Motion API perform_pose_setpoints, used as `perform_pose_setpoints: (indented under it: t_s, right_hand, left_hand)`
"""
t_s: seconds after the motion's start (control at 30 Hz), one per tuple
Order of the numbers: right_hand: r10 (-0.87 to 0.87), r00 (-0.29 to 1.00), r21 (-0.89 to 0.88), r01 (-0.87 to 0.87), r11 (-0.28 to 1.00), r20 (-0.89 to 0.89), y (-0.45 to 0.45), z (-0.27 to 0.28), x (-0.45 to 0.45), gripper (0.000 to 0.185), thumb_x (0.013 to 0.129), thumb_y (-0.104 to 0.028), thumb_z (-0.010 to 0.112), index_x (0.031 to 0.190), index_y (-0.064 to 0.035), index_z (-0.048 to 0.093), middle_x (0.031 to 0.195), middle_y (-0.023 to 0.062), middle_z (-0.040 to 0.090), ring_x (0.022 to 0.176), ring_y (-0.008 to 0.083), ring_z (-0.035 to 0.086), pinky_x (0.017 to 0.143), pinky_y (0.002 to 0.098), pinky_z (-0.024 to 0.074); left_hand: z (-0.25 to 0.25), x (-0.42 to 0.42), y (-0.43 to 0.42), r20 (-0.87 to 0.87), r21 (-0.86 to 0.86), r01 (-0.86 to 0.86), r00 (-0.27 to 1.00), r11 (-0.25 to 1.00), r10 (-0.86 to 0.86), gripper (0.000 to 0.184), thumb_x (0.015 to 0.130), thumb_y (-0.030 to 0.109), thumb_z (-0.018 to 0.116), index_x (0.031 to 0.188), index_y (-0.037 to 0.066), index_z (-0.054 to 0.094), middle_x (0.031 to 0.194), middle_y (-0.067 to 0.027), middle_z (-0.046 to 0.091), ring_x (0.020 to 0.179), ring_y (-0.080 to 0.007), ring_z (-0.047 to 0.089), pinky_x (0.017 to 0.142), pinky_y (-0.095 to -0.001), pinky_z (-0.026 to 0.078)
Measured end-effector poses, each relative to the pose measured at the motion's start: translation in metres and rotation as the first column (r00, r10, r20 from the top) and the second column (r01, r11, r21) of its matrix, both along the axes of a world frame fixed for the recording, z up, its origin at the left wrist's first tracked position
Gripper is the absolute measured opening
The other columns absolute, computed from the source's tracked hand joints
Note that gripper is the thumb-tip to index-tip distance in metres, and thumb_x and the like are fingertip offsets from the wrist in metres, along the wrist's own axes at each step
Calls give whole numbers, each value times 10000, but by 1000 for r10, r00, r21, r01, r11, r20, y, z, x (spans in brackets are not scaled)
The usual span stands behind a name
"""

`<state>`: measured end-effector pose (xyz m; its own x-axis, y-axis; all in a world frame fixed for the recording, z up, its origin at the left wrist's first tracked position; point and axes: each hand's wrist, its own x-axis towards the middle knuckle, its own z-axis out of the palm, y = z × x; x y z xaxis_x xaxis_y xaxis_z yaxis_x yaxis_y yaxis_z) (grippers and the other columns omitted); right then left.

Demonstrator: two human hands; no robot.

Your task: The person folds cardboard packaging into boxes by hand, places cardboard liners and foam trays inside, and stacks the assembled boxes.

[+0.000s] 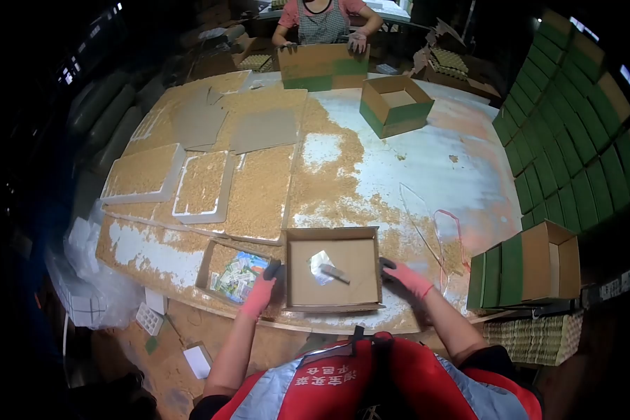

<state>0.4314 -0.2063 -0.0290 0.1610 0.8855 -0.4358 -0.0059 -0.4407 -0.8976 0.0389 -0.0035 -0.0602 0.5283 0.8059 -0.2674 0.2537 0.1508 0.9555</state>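
An open cardboard box (333, 297) sits in front of me at the table's near edge. Inside it lie a crumpled silvery-white sheet (319, 263) and a narrow grey strip (337, 274). My left hand (262, 288), in a pink glove with dark fingers, is beside the box's left wall with its fingers extended; a thin gap seems to separate them. Gloved alike, my right hand (404, 277) has its fingertips against the right wall. Left of my left hand, a smaller open carton (204, 269) holds colourful printed packets (238, 275).
Sawdust-like flakes cover much of the table, with white foam trays (177, 183) at left and cardboard sheets (266, 131) behind. Green-brown boxes (397, 115) stand farther back and at right (525, 269). A red cord loop (459, 227) lies nearby. A person (322, 24) opposite holds another box (325, 66).
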Motion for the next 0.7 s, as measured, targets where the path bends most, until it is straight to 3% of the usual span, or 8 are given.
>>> perform_pose_setpoints:
  t_s: [0.07, 0.1, 0.23, 0.3, 0.47, 0.53, 0.6, 0.7]
  right_hand:
    - [-10, 998, 59, 6, 998, 63, 10, -34, -35, 653, 865, -331, 662, 1390, -13, 438, 1322, 112, 558, 1192, 191, 503, 1005, 305, 401]
    - [6, 899, -193, 88, 977, 438, 23, 14, -63, 698, 838, -346, 689, 1394, -16, 423, 1320, 125, 551, 1236, 257, 466, 1027, 335, 389]
    - [-278, 960, -61, 280, 958, 45, 25, 26, -92, 849, 775, -358, 758, 1430, -6, 350, 1347, 199, 501, 1278, 346, 424, 1075, 396, 353]
    - [-372, 913, 228, 332, 916, 166, 23, 41, -104, 918, 765, -367, 772, 1455, 3, 293, 1389, 225, 451, 1265, 317, 449, 1073, 374, 363]
    - [-423, 823, 184, 381, 906, 379, -10, 157, -60, 786, 855, -457, 671, 1479, -116, 335, 1351, 212, 513, 1169, 372, 510, 1027, 380, 390]
    - [-539, 839, 341, 485, 805, 81, -65, 201, -18, 516, 937, -329, 607, 1372, -73, 504, 1321, 159, 546, 1163, 227, 535, 969, 314, 435]
    - [-844, 479, 650, 567, 506, 240, -132, 240, 11, 455, 901, -211, 646, 1305, -31, 542, 1297, 143, 552, 1183, 207, 528, 975, 325, 436]
    - [-642, -688, 911, 411, 41, 339, -263, 276, 70, 471, 876, -199, 638, 1295, -25, 512, 1343, 203, 483, 1252, 359, 453, 1041, 424, 375]
  left_hand:
    - [-10, 30, -7, -33, 138, 75, 997, 988, -71, 518, 852, 72, 608, 1337, -10, 448, 1202, -175, 604, 1163, -277, 564, 978, -355, 443]
    - [15, 48, -11, -174, 193, 167, 976, 967, -134, 536, 837, 92, 643, 1330, -6, 457, 1195, -171, 606, 1137, -276, 578, 961, -356, 451]
    - [7, 46, -2, 18, -181, 112, 994, 977, -110, 489, 887, 199, 661, 1320, 47, 491, 1188, -129, 617, 1083, -259, 600, 910, -392, 485]
    - [34, 43, -12, 285, -789, 100, 933, 607, 217, 449, 935, 324, 607, 1290, 63, 523, 1175, -100, 628, 1074, -241, 604, 889, -373, 505]
    - [95, 100, -42, 506, -642, 365, 862, 674, 15, 463, 993, 439, 472, 1284, 84, 535, 1149, -85, 605, 1069, -231, 583, 937, -390, 474]
    - [100, 119, -50, 521, -747, 371, 842, 551, 138, 461, 987, 408, 478, 1296, 69, 525, 1225, -98, 584, 1113, -244, 555, 980, -406, 454]
    - [116, 157, -61, 566, -737, 449, 818, 504, 99, 462, 978, 371, 476, 1332, 75, 503, 1345, -104, 529, 1183, -277, 510, 1028, -431, 427]
    - [158, 236, -95, 596, -509, 621, 754, 596, -276, 497, 961, 421, 473, 1359, 124, 487, 1375, -95, 514, 1257, -284, 467, 1039, -487, 406]
